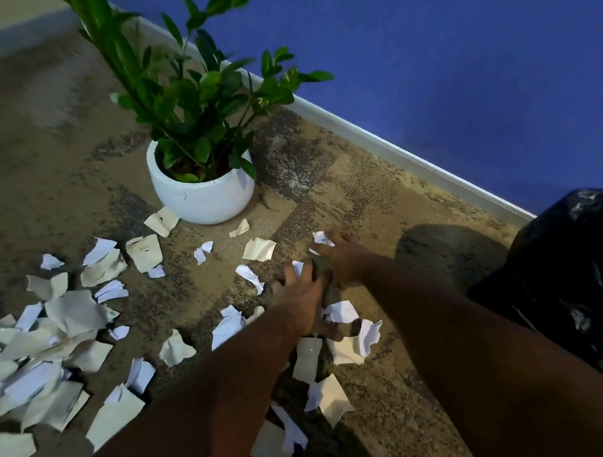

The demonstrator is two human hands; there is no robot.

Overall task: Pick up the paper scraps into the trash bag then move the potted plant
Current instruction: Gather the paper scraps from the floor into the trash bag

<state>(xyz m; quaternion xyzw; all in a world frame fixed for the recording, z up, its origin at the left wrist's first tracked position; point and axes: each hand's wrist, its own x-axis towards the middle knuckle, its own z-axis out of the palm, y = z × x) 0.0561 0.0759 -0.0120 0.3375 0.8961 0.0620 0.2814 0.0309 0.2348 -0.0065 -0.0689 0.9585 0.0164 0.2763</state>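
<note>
You are looking down at a mottled brown and tan carpet that meets a deep blue wall along a pale skirting board. The light is dim and even.

Bare carpet lies open between the potted plant and trash bag; paper scraps crowd the left.

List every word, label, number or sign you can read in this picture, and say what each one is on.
No text can be read.
Paper scraps: a few carry faint dark marks, too blurred to tell whether they are writing.
White pot: only small specks, no label.
Black trash bag: glossy creases, no print.
Blue wall and baseboard: no sign or lettering.
</note>
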